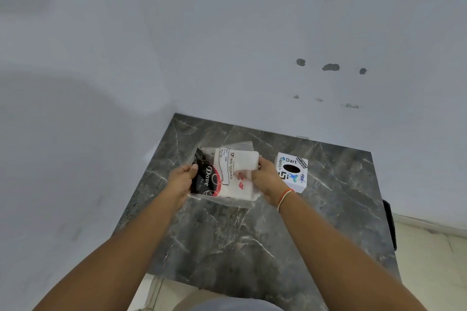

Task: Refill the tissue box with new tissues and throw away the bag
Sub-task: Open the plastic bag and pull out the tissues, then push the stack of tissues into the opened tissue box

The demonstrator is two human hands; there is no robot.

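A clear plastic tissue bag (228, 174) with a black and red printed end lies on the dark marble table (252, 235). My left hand (180, 180) grips its black left end. The white tissue stack (246, 163) inside the bag is pinched at its right side by my right hand (267, 180). To the right of that hand stands a white tissue box (293, 171) covered in stickers, its dark oval opening facing up and showing no tissue.
The table stands in a corner against white walls, with chipped spots on the right wall. A dark object (389, 225) hangs off the table's right edge. Pale floor tiles (429, 272) show to the right and below.
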